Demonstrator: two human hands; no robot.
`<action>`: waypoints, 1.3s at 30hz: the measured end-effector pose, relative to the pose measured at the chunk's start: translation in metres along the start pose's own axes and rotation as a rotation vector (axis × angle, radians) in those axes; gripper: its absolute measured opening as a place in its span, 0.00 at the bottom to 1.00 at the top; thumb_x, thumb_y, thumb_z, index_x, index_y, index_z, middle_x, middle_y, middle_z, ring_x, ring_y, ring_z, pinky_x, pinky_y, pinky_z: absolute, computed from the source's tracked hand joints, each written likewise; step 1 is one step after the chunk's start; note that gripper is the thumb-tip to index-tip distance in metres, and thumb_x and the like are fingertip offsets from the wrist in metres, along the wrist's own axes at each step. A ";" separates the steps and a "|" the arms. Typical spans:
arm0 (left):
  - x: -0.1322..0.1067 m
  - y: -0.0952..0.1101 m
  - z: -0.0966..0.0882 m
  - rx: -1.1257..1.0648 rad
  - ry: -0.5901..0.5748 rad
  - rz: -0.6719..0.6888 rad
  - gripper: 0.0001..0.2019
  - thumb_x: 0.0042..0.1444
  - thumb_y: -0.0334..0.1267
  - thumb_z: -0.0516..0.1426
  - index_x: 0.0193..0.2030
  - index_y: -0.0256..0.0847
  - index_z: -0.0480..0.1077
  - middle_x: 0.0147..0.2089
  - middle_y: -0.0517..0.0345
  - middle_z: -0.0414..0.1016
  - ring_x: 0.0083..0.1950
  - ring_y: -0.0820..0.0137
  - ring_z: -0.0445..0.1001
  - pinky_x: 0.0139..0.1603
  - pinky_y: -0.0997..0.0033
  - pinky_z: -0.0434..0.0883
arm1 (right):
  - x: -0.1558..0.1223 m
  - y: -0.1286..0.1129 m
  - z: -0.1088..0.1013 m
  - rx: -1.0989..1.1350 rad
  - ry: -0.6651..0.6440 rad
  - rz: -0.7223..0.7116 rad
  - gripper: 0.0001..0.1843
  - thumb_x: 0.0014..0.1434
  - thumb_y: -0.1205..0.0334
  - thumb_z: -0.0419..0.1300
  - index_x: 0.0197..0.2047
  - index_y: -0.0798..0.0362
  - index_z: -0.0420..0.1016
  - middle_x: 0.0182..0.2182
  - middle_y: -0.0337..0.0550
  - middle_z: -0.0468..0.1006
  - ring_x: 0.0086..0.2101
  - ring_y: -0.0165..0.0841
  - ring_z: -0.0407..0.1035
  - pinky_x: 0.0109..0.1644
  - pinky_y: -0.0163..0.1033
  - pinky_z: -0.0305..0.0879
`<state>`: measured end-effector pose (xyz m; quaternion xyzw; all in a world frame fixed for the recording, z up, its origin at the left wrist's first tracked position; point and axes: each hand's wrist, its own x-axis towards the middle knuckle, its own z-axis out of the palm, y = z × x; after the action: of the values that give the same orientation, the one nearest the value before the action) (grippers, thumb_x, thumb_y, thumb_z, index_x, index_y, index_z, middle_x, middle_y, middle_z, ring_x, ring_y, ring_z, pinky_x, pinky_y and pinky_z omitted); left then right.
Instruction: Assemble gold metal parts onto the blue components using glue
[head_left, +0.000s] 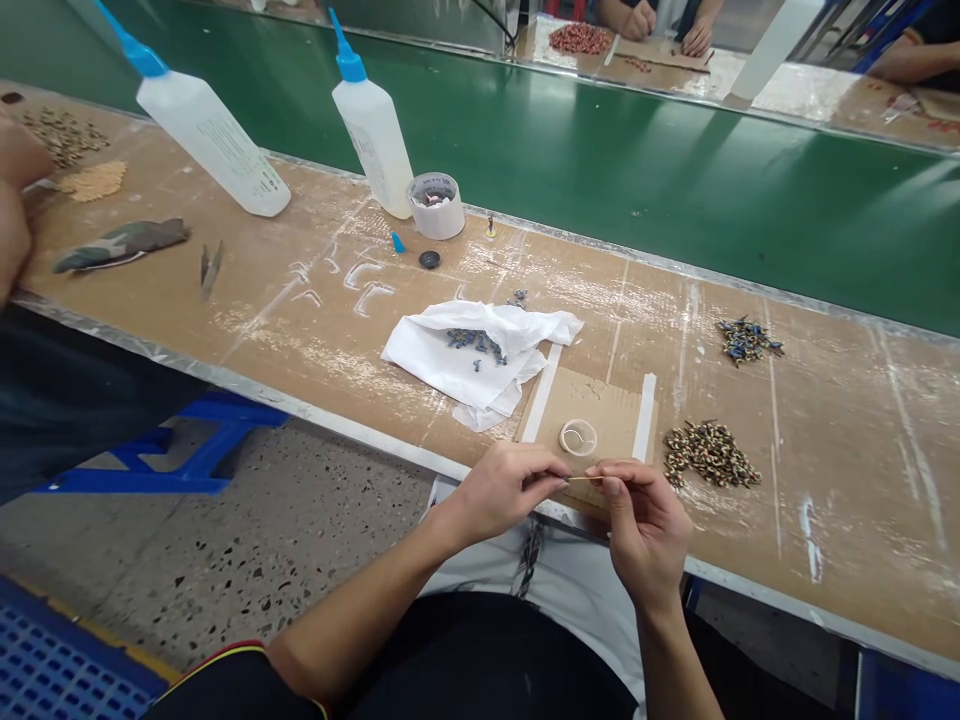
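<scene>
Over the table's near edge, my left hand (506, 488) pinches one end of a thin yellowish stick (585, 478). The other end sits between the thumb and fingers of my right hand (646, 515). Any small piece at my left fingertips is too small to make out. Just beyond the stick, a small clear round dish (577, 437) rests on a cardboard pad (600, 398) with white tape strips along its sides. Right of my right hand lies a pile of small dark-and-gold pieces (712, 455). Small blue pieces (476, 343) lie on a crumpled white cloth (427, 345).
Blue-and-gold pieces (748, 340) form another heap. A tape roll (436, 207), a black cap (430, 260) and two blue-nozzled bottles (375, 140) (217, 145) stand or lie farther back. Tweezers (211, 270) lie left. Beyond runs a green belt (600, 170). Other people's arms (19, 155) show at the edges.
</scene>
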<state>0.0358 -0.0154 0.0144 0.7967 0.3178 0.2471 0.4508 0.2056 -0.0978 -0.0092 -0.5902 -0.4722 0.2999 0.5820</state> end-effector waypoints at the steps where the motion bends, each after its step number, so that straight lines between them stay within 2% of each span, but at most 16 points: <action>1: 0.000 0.000 0.000 -0.002 -0.001 -0.001 0.06 0.62 0.32 0.57 0.41 0.36 0.77 0.36 0.54 0.82 0.35 0.70 0.77 0.38 0.73 0.69 | 0.000 -0.001 0.000 0.005 0.001 -0.006 0.03 0.64 0.65 0.61 0.40 0.50 0.76 0.36 0.42 0.80 0.39 0.34 0.76 0.44 0.41 0.73; 7: -0.002 -0.001 0.000 -0.025 0.012 -0.018 0.06 0.62 0.32 0.58 0.41 0.36 0.77 0.36 0.55 0.82 0.35 0.70 0.77 0.39 0.74 0.70 | 0.008 -0.007 0.002 0.035 0.065 -0.015 0.02 0.63 0.65 0.61 0.40 0.50 0.76 0.36 0.43 0.80 0.38 0.35 0.76 0.42 0.41 0.73; 10: -0.002 -0.001 -0.001 -0.058 0.027 -0.029 0.06 0.62 0.32 0.58 0.41 0.37 0.77 0.38 0.54 0.82 0.36 0.70 0.78 0.40 0.74 0.70 | 0.020 -0.011 0.003 0.019 0.159 -0.068 0.02 0.62 0.64 0.62 0.39 0.51 0.76 0.35 0.43 0.79 0.39 0.36 0.76 0.42 0.43 0.72; 12: -0.003 -0.001 -0.002 -0.083 0.031 -0.038 0.06 0.62 0.31 0.58 0.41 0.37 0.78 0.38 0.54 0.83 0.37 0.70 0.79 0.40 0.75 0.71 | 0.029 -0.012 0.003 -0.056 0.177 -0.127 0.02 0.62 0.63 0.62 0.38 0.50 0.77 0.36 0.44 0.78 0.40 0.38 0.75 0.45 0.45 0.71; 16: -0.003 -0.002 -0.005 -0.113 0.012 -0.053 0.07 0.62 0.32 0.58 0.42 0.36 0.77 0.36 0.55 0.82 0.34 0.72 0.77 0.36 0.77 0.70 | 0.040 -0.011 0.004 -0.289 0.082 -0.234 0.04 0.62 0.63 0.61 0.38 0.50 0.78 0.38 0.46 0.77 0.42 0.39 0.73 0.46 0.47 0.70; 20: -0.003 -0.003 -0.006 -0.112 0.000 -0.055 0.07 0.62 0.31 0.57 0.42 0.37 0.77 0.37 0.56 0.82 0.33 0.73 0.76 0.35 0.77 0.69 | 0.042 -0.011 0.007 -0.404 -0.047 -0.222 0.06 0.64 0.62 0.59 0.41 0.48 0.78 0.42 0.47 0.76 0.45 0.40 0.72 0.47 0.48 0.71; 22: -0.003 -0.003 -0.007 -0.112 0.000 -0.064 0.07 0.62 0.31 0.57 0.42 0.37 0.78 0.37 0.56 0.82 0.34 0.73 0.76 0.34 0.77 0.70 | 0.040 -0.013 0.005 -0.408 -0.082 -0.208 0.09 0.65 0.62 0.58 0.47 0.48 0.77 0.46 0.49 0.75 0.47 0.40 0.71 0.48 0.48 0.70; 25: -0.003 -0.004 -0.008 -0.131 0.001 -0.076 0.08 0.62 0.32 0.57 0.42 0.39 0.78 0.38 0.56 0.82 0.36 0.72 0.78 0.34 0.77 0.70 | 0.035 -0.014 -0.010 -0.400 0.004 -0.179 0.14 0.65 0.60 0.58 0.53 0.50 0.73 0.49 0.50 0.74 0.45 0.40 0.71 0.47 0.47 0.69; 28: -0.003 -0.006 -0.008 -0.136 0.004 -0.073 0.07 0.63 0.33 0.57 0.41 0.39 0.78 0.38 0.56 0.82 0.35 0.72 0.77 0.33 0.78 0.70 | 0.027 -0.011 -0.040 -0.486 0.211 -0.104 0.10 0.65 0.57 0.58 0.46 0.52 0.76 0.42 0.48 0.77 0.40 0.38 0.72 0.44 0.45 0.68; 30: -0.002 -0.007 -0.008 -0.130 0.009 -0.067 0.07 0.63 0.33 0.57 0.41 0.39 0.78 0.37 0.56 0.82 0.34 0.72 0.77 0.32 0.78 0.69 | 0.021 -0.006 -0.062 -0.607 0.301 -0.048 0.11 0.65 0.55 0.58 0.42 0.53 0.77 0.37 0.46 0.78 0.36 0.37 0.72 0.41 0.43 0.67; 32: -0.002 -0.007 -0.007 -0.126 0.011 -0.061 0.07 0.62 0.33 0.57 0.41 0.39 0.77 0.37 0.56 0.81 0.34 0.72 0.76 0.32 0.78 0.69 | 0.015 -0.001 -0.081 -0.697 0.267 -0.014 0.12 0.65 0.54 0.58 0.40 0.53 0.78 0.36 0.46 0.78 0.33 0.36 0.71 0.38 0.42 0.66; 34: -0.002 -0.007 -0.007 -0.124 0.008 -0.058 0.07 0.63 0.33 0.57 0.41 0.39 0.77 0.38 0.56 0.81 0.34 0.73 0.75 0.32 0.78 0.68 | 0.013 0.004 -0.091 -0.723 0.167 -0.008 0.12 0.65 0.53 0.58 0.40 0.53 0.78 0.36 0.45 0.78 0.32 0.35 0.71 0.36 0.41 0.66; 36: -0.002 -0.007 -0.006 -0.115 -0.004 -0.061 0.06 0.63 0.33 0.57 0.41 0.38 0.76 0.37 0.56 0.80 0.33 0.73 0.74 0.32 0.78 0.67 | 0.013 0.006 -0.093 -0.717 0.109 -0.021 0.12 0.65 0.54 0.59 0.41 0.52 0.78 0.36 0.44 0.78 0.32 0.34 0.71 0.35 0.40 0.66; 39: -0.003 -0.006 -0.006 -0.102 -0.020 -0.077 0.06 0.63 0.33 0.56 0.41 0.38 0.76 0.36 0.56 0.78 0.32 0.74 0.71 0.31 0.77 0.66 | 0.016 0.009 -0.086 -0.702 0.090 -0.048 0.12 0.64 0.54 0.60 0.43 0.52 0.78 0.37 0.44 0.78 0.32 0.34 0.71 0.34 0.40 0.66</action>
<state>0.0279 -0.0112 0.0118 0.7624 0.3307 0.2374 0.5030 0.2915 -0.1168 -0.0025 -0.7556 -0.5340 0.0795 0.3708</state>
